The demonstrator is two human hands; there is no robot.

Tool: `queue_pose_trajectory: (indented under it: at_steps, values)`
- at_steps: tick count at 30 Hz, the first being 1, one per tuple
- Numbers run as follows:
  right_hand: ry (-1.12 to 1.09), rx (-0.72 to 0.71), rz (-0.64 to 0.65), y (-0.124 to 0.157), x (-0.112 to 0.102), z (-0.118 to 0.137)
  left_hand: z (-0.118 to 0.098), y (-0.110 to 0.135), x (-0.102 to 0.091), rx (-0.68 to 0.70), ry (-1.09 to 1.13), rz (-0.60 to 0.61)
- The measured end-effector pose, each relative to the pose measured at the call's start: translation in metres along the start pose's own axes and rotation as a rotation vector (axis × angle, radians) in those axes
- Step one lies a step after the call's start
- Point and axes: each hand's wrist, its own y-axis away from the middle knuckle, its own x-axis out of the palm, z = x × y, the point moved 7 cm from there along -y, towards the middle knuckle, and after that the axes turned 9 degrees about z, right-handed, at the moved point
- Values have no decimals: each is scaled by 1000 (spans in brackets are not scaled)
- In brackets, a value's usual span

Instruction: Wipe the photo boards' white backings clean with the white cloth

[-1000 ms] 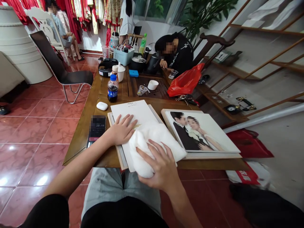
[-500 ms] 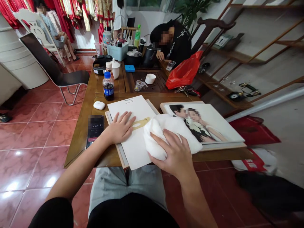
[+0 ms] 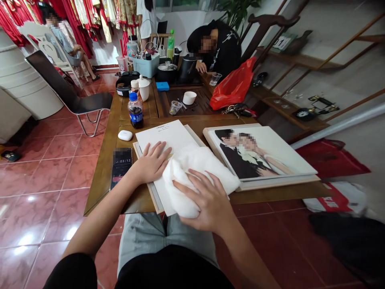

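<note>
My left hand (image 3: 153, 162) lies flat with fingers spread on a white board (image 3: 164, 136) printed with a few small dark lines. Bunched under my right hand (image 3: 207, 196) is a white cloth (image 3: 180, 176), gripped by curved fingers and pressed onto the board's lower right part. The cloth hides most of a gold-coloured mark, and only a sliver shows beside my left fingers. Beneath the board sits a pale wooden frame (image 3: 155, 200). To the right, a photo panel (image 3: 288, 150) of a couple rests on a similar frame (image 3: 282, 181).
A phone (image 3: 122, 168), a white earbud case (image 3: 125, 135) and a cola bottle (image 3: 135, 112) stand along the table's left side. A red plastic bag (image 3: 233, 88), keys (image 3: 237, 110) and a white cup (image 3: 189, 97) are farther back. Across the table a person (image 3: 228, 48) leans over.
My right hand has slid the cloth left and slightly toward me across the board, covering most of the gold mark. My left hand stays in place.
</note>
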Motion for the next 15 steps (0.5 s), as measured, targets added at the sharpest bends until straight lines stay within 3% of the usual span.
queue_pose_trajectory:
  at_steps: [4, 7, 15]
  values:
    - [108, 134, -56, 7, -6, -31, -1, 1, -1, 8, 7, -47]
    - [143, 171, -71, 8, -8, -38, -1, 1, -1, 10, 6, -51]
    - [17, -31, -6, -5, 3, 12, 0, 0, 1, 7, -7, -3]
